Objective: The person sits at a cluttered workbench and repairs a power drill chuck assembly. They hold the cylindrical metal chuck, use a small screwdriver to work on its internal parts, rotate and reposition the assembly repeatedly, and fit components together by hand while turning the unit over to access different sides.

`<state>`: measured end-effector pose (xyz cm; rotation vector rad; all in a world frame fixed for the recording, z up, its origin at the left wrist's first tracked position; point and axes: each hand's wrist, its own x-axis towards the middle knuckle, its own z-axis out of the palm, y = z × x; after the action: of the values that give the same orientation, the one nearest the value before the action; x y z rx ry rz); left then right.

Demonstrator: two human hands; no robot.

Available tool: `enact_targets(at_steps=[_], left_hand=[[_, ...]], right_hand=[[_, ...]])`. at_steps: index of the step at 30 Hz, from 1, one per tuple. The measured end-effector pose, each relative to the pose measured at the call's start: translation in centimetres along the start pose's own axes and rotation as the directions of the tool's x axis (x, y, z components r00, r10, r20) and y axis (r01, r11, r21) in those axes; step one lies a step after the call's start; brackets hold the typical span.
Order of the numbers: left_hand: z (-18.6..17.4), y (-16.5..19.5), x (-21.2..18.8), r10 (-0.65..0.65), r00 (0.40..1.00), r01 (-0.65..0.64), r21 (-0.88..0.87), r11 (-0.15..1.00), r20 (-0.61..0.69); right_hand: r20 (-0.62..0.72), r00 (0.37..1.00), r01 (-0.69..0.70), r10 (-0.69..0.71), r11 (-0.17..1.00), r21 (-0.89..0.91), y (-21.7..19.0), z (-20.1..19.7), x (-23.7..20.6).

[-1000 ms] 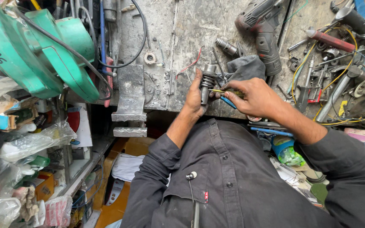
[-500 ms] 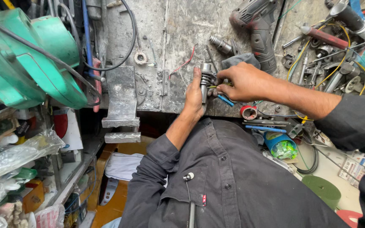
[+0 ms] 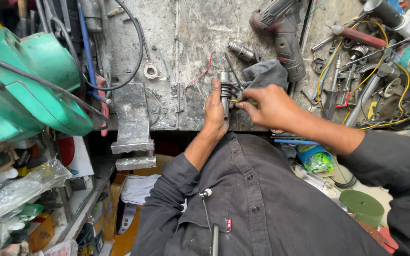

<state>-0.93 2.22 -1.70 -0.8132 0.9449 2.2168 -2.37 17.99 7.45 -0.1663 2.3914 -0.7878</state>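
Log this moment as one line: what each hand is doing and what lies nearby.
left hand: grips metal part upright on workbench | right hand: pinches thin tool against part | nearby: power drill, grey rag

**Clutter on a scarred metal table**

A dark power drill [image 3: 281, 33] lies near the table's [image 3: 191, 42] far edge, a grey rag [image 3: 264, 73] just beside it. A green machine housing [image 3: 29, 90] fills the left end. Yellow wires [image 3: 352, 57] tangle among tools at the right end. A steel washer [image 3: 151, 71] lies left of centre.
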Motion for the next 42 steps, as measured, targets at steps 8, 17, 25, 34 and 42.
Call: enact_targets(at_steps=[8,17,25,34,42], left_hand=[[-0.7,-0.3,-0.1,-0.034,0.998,0.035,-0.002,0.999,0.043],[-0.4,-0.4,0.8,-0.038,0.996,0.032,-0.080,0.996,-0.075],[0.2,-0.2,0.5,-0.007,0.996,0.014,0.083,0.996,-0.085],[-0.8,2.2,-0.2,0.124,0.981,-0.097,-0.175,0.980,0.150],[0.6,0.3,-1.4,0.610,0.792,-0.528,0.506,0.682,0.004]], right_hand=[[0.393,0.902,0.168,-0.180,0.984,0.066,3.3,-2.9,6.7],[-0.073,0.997,0.040,-0.040,0.999,-0.004,-1.4,0.0,0.1],[-0.076,0.997,0.041,-0.034,0.995,0.087,-0.1,-1.1,-0.5],[-0.451,0.889,0.135,-0.083,0.987,0.085,1.3,3.5,-2.2],[-0.541,0.832,0.057,0.125,0.950,0.307,2.8,7.7,-2.3]])
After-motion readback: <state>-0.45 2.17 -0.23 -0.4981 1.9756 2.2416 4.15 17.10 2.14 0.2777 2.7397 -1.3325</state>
